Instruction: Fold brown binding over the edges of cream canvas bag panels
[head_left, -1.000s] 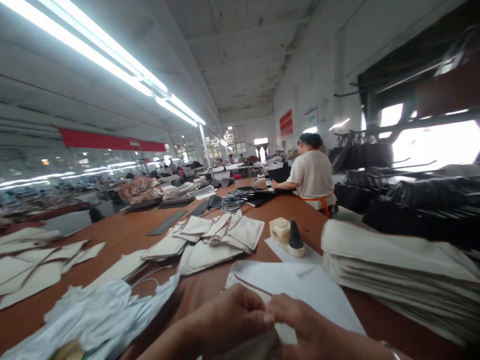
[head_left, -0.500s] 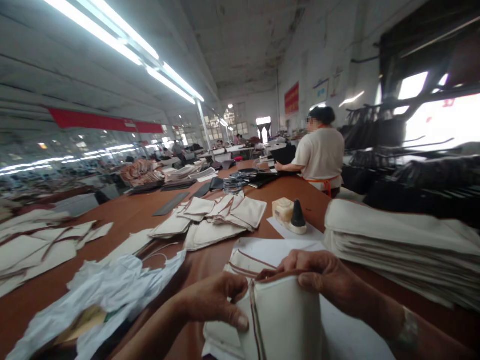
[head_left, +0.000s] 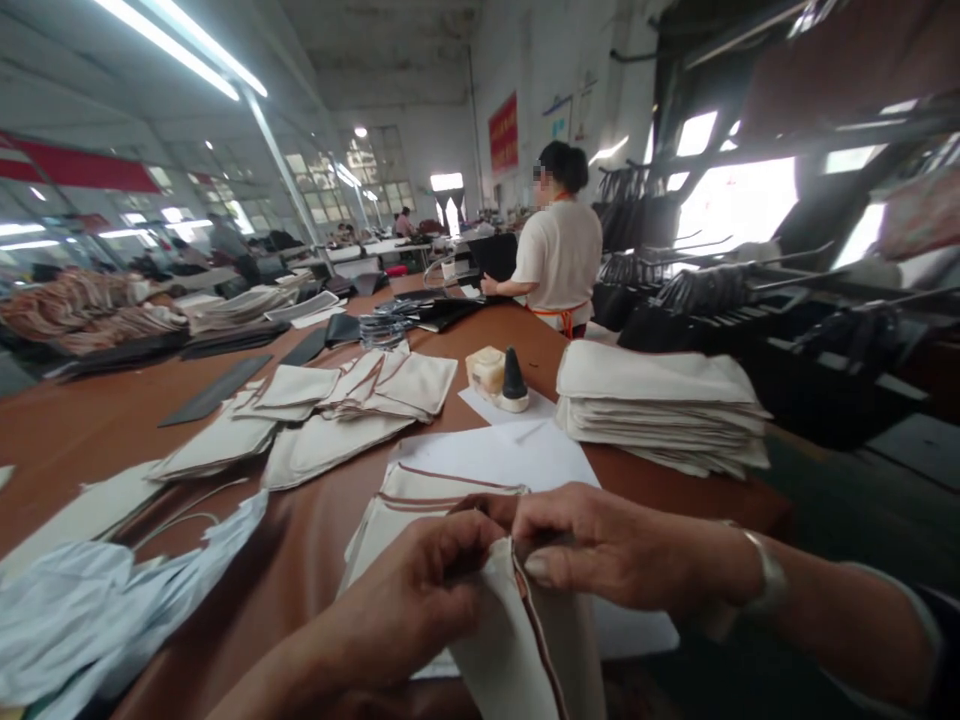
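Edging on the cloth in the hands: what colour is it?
Brown edging, seen best in the head view.

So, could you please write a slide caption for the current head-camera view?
Left hand and right hand hold a brown-edged cream cloth at a brown table, near a cloth stack.

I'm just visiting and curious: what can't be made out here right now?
All in the head view:
- Lower end of the held cream fabric piece: cut off by the bottom edge.
- Some fingertips of the left hand and right hand: hidden by the hands themselves.
- Rest of the pale blue cloth: cut off by the left edge.
- Writing on the red wall sign: too small and blurred.
- Co-worker's right hand: hidden by their body.
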